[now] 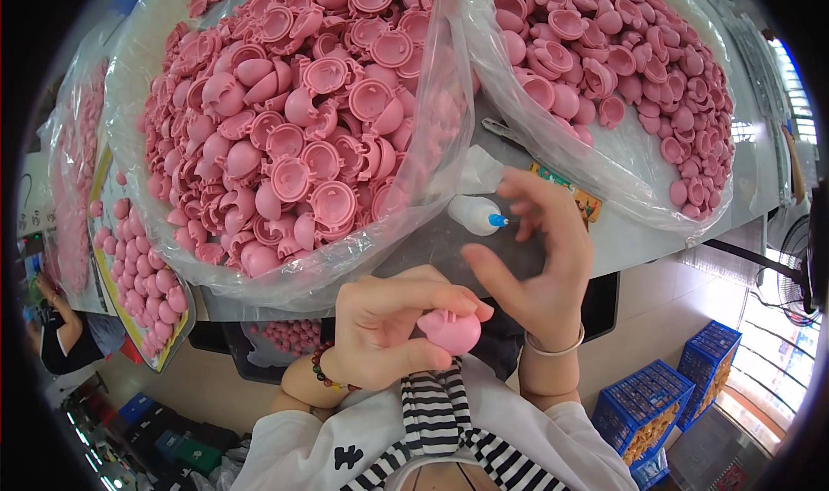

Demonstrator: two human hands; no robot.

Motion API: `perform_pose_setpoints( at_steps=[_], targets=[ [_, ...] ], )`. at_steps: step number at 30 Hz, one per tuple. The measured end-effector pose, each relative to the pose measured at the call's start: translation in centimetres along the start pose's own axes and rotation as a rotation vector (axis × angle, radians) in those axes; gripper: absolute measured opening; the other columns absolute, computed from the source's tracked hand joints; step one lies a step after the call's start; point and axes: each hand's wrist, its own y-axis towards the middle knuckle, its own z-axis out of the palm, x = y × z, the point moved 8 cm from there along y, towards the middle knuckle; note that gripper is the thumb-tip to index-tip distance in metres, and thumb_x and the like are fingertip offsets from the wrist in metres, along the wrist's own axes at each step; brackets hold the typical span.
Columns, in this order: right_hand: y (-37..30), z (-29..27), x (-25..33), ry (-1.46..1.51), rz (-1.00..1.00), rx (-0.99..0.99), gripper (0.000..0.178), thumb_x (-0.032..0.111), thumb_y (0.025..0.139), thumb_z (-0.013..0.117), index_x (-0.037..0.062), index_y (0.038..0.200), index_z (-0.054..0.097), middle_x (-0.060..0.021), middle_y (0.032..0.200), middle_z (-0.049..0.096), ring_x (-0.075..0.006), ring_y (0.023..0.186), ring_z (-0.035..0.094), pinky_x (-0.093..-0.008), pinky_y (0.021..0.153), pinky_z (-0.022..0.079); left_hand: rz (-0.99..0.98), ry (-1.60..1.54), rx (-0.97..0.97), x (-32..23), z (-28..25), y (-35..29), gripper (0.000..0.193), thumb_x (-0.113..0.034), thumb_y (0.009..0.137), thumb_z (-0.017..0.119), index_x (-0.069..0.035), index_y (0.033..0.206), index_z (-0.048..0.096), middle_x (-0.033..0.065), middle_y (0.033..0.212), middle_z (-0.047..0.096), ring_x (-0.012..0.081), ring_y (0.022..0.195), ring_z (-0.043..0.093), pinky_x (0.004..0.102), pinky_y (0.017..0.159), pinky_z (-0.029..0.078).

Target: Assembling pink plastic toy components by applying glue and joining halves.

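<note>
Between its thumb and fingertips, my left hand [371, 323] grips a small round pink plastic ball [458, 334] with little nubs on its side, close to my chest. My right hand [557, 258] is raised over the table edge with its fingers curved and apart, nothing in it. Just left of those fingers, a white squeeze bottle [471, 213] with a blue tip lies on the grey table [423, 253]. A crumpled white tissue [477, 170] sits behind the bottle.
Heaps of pink half-shells [285, 137] fill a clear plastic bag at the left, and more shells [604, 42] another at the right. Pink balls [142, 271] cover a yellow-edged tray at far left. Blue crates [643, 409] stand on the floor at right, below a black fan [793, 258].
</note>
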Motion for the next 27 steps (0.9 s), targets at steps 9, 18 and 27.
perform_pose_setpoints(
  at_steps=[9, 18, 27],
  targets=[
    [-1.8, -3.2, -1.3, 0.432, 0.074, -0.225, 0.023, 0.007, 0.07, 0.061, -0.0041, 0.089, 0.052, -0.0163, 0.084, 0.061, -0.0187, 0.075, 0.057, -0.0252, 0.069, 0.043, 0.744, 0.359, -0.557, -12.7, -9.7, -6.5, 0.031, -0.02, 0.079, 0.061, -0.001, 0.1, 0.051, 0.0109, 0.101, 0.055, 0.0245, 0.095, 0.053, 0.0315, 0.078, 0.044],
    [-2.8, -3.2, -1.7, 0.505, 0.164, -0.212, 0.031, 0.017, 0.072, 0.062, -0.0055, 0.091, 0.05, -0.0179, 0.083, 0.06, -0.0206, 0.074, 0.059, -0.0251, 0.065, 0.044, 0.546, 1.479, -1.086, -17.1, -14.9, -9.1, 0.018, -0.001, 0.075, 0.06, 0.003, 0.093, 0.059, 0.0112, 0.1, 0.059, 0.0206, 0.097, 0.054, 0.0303, 0.083, 0.041],
    [-3.4, -2.0, -1.3, 0.531, 0.12, -0.14, 0.03, 0.013, 0.069, 0.062, -0.0051, 0.091, 0.051, -0.0189, 0.082, 0.06, -0.0205, 0.071, 0.059, -0.0252, 0.062, 0.045, -0.032, 1.799, -0.514, -10.7, -10.2, -2.5, 0.025, -0.007, 0.067, 0.065, -0.004, 0.091, 0.059, 0.0072, 0.074, 0.053, 0.0219, 0.068, 0.051, 0.0307, 0.064, 0.039]
  ],
)
